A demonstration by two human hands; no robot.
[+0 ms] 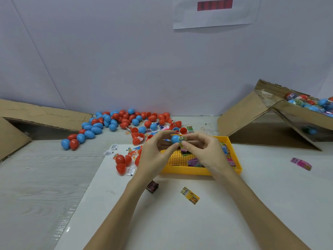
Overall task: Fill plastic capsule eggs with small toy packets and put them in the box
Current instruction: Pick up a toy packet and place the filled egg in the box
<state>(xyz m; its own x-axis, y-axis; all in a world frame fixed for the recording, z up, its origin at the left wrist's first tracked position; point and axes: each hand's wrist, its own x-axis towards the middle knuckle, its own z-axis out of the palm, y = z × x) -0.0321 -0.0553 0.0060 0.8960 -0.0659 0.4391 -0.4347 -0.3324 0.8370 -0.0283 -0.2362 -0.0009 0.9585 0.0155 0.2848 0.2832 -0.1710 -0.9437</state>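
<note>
Left hand [155, 152] pinches the blue half-shell [175, 139] between thumb and fingertips. Right hand [201, 150] pinches the packet [182, 139] at the shell's mouth, directly above the tray [198, 171].

Risk: the packet stands proud of the rim; if it is not folded fully in, the mating half will likely trap it and fail to snap. A loose pinch would drop shell or packet into the tray.

Loose eggs [115, 121] lie at 10 o'clock from the hands. The box [306, 112] stands at 2 o'clock, well apart.
</note>
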